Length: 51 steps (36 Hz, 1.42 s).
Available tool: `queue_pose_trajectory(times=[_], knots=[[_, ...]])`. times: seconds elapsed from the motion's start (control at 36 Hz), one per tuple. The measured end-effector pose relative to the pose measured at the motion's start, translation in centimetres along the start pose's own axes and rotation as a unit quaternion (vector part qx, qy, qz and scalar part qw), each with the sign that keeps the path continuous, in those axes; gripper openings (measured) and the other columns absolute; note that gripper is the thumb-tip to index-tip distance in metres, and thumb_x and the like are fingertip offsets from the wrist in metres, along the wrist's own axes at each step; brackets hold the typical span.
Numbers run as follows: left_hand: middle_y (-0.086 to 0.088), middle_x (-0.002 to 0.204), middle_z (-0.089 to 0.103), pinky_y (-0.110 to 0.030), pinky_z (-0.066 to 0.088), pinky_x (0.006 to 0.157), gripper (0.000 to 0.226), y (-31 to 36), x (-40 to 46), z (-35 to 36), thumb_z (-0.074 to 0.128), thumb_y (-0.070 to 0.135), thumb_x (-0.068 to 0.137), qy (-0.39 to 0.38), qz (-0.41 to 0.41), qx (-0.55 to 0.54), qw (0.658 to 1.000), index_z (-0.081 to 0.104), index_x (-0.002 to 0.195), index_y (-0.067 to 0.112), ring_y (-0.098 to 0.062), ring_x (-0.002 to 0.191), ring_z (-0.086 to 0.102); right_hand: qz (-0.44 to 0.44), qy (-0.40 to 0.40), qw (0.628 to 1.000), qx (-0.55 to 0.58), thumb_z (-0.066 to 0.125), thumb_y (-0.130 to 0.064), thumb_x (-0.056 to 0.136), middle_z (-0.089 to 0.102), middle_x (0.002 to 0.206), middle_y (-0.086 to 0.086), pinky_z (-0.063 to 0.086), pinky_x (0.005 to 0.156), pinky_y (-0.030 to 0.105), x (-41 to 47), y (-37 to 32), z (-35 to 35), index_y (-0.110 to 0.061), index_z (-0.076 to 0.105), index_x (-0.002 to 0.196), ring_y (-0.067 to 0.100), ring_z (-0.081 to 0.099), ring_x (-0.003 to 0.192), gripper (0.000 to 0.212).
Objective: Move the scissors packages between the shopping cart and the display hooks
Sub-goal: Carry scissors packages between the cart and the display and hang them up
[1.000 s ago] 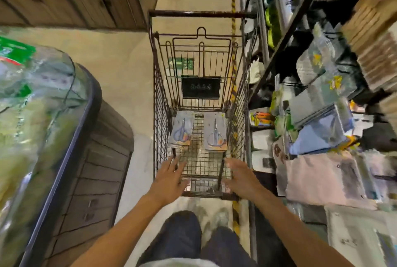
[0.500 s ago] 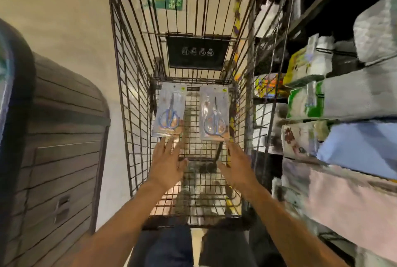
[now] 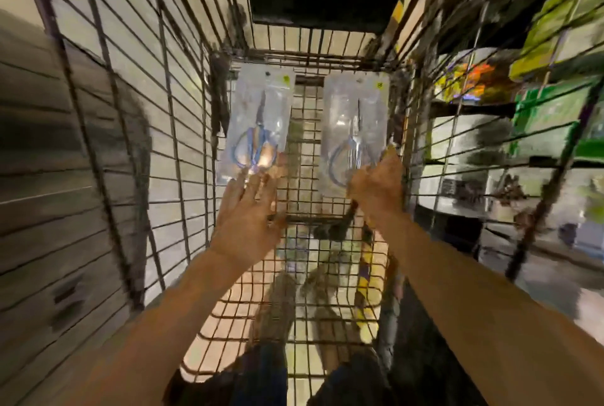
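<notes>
In the head view, two scissors packs lie flat on the wire floor of the cart (image 3: 183,131), side by side at its far end near the centre of the frame: the left pack (image 3: 258,124) with blue-handled scissors, the right pack (image 3: 354,131) with paler ones, a strip of bare mesh between them. The left hand (image 3: 248,209) lies palm down with fingers spread, its fingertips just on the near edge of the left pack; nothing is pinched yet. The right hand (image 3: 376,190) is curled at the near right corner of the right pack, fingers seeming to close on that edge, though blur keeps me from telling whether it truly grips. Both forearms run in from the bottom corners of the frame, reaching deep over the cart's near end, wrists roughly straight. The step in hand looks like picking both packs up for hanging on the shelving at the right of the frame (image 3: 523,105), where the hooks themselves are too blurred to make out. To do it well, each hand should slide fingertips under the near edge, since flat blister packs sit tight on mesh, then pinch the card between thumb and fingers and lift level. Holding the bottom end leaves the hang hole at the far end free for a hook.
</notes>
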State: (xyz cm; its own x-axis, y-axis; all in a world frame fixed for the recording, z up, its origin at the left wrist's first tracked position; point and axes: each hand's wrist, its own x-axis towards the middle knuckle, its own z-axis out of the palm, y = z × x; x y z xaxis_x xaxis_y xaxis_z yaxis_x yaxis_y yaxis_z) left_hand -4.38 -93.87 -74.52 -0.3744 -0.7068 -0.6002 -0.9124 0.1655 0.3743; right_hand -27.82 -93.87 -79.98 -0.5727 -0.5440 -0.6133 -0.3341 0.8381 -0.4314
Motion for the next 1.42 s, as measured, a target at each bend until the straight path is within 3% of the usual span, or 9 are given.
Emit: queue_pose_trajectory(times=[0.11,0.28,0.39,0.47,0.61,0.83,0.94,1.06,1.42], knots=[[-0.016,0.164,0.029,-0.052,0.016,0.124,0.084,-0.7,0.8,0.7,0.018,0.06,0.089,0.013,0.007,0.016,1.0,0.034,0.157,0.014,-0.041,0.153,0.017,-0.006,0.007,1.0,-0.001,0.068,-0.045,0.079,0.038,0.152,0.006,0.055,0.095,0.057,2.1,1.8,2.1,-0.03,0.02,0.152,0.034,0.047,0.136,0.089],[-0.015,0.166,0.025,-0.048,0.012,0.125,0.076,-0.5,0.8,1.0,0.026,0.053,0.093,0.012,0.006,0.014,1.0,0.034,0.158,0.016,-0.038,0.154,0.015,-0.038,0.104,0.994,-0.021,0.081,-0.027,0.083,0.045,0.15,0.013,0.045,0.111,0.041,1.2,1.3,2.8,-0.009,0.028,0.155,0.029,0.042,0.139,0.091],[-0.01,0.17,0.012,-0.051,0.017,0.126,0.069,-0.1,1.0,1.0,0.051,0.039,0.101,0.007,0.006,-0.041,0.999,0.024,0.161,0.02,-0.034,0.156,0.009,-0.042,0.097,0.994,0.022,0.084,-0.024,0.077,0.048,0.143,0.01,0.054,0.098,0.042,1.1,1.2,2.4,-0.019,0.032,0.152,0.029,0.052,0.127,0.092],[-0.005,0.169,0.011,-0.05,0.029,0.122,0.075,0.2,1.0,0.7,0.06,0.03,0.099,0.007,0.012,-0.111,0.994,0.02,0.162,0.02,-0.028,0.156,0.011,-0.025,0.027,0.998,0.056,0.073,-0.029,0.085,0.061,0.12,0.005,0.061,0.078,0.05,0.9,0.8,1.8,-0.036,0.041,0.133,0.031,0.065,0.105,0.058],[0.004,0.165,0.02,-0.01,0.03,0.111,0.081,1.3,0.9,-0.4,0.062,0.024,0.099,-0.022,-0.012,-0.223,0.974,0.012,0.162,0.03,-0.012,0.15,0.025,-0.007,-0.021,0.996,0.084,0.066,-0.023,0.092,0.064,0.116,0.008,0.058,0.079,0.039,-0.4,0.4,0.0,-0.027,0.046,0.132,0.03,0.065,0.101,0.045],[-0.001,0.137,0.053,-0.012,0.055,0.068,0.084,4.1,0.2,-2.9,0.072,0.017,0.092,0.018,-0.124,-0.515,0.848,0.023,0.158,0.034,-0.014,0.124,0.057,-0.041,-0.142,0.965,0.218,0.066,-0.019,0.097,0.066,0.104,-0.018,0.055,0.063,0.013,-6.7,-0.7,-5.3,-0.027,0.05,0.131,-0.009,0.068,0.086,0.039],[0.021,0.125,0.065,-0.02,0.057,0.091,0.091,4.7,0.2,-3.2,0.075,0.01,0.089,0.021,-0.14,-0.588,0.796,0.022,0.158,0.039,0.002,0.112,0.066,-0.036,-0.212,0.948,0.234,0.068,-0.029,0.094,0.067,0.105,-0.025,0.063,0.07,0.028,-8.9,-0.5,-6.1,-0.05,0.044,0.125,0.002,0.073,0.089,0.044],[0.005,0.121,0.074,-0.033,0.057,0.097,0.097,4.4,-0.2,-2.9,0.074,-0.006,0.084,0.046,-0.127,-0.619,0.774,0.025,0.156,0.038,-0.013,0.115,0.069,-0.042,-0.256,0.942,0.213,0.069,-0.046,0.093,0.069,0.124,-0.012,0.061,0.088,0.043,-10.0,-0.3,-5.1,-0.044,0.046,0.137,0.012,0.072,0.105,0.05],[-0.002,0.139,0.063,-0.034,0.059,0.093,0.093,2.6,-1.4,-3.9,0.063,-0.018,0.088,0.16,-0.148,-0.577,0.787,0.032,0.155,0.038,-0.011,0.118,0.067,-0.028,-0.105,0.971,0.212,0.07,-0.019,0.094,0.05,0.13,-0.008,0.044,0.069,0.006,-4.5,-1.1,-2.4,-0.027,0.034,0.145,0.008,0.056,0.116,0.062]])
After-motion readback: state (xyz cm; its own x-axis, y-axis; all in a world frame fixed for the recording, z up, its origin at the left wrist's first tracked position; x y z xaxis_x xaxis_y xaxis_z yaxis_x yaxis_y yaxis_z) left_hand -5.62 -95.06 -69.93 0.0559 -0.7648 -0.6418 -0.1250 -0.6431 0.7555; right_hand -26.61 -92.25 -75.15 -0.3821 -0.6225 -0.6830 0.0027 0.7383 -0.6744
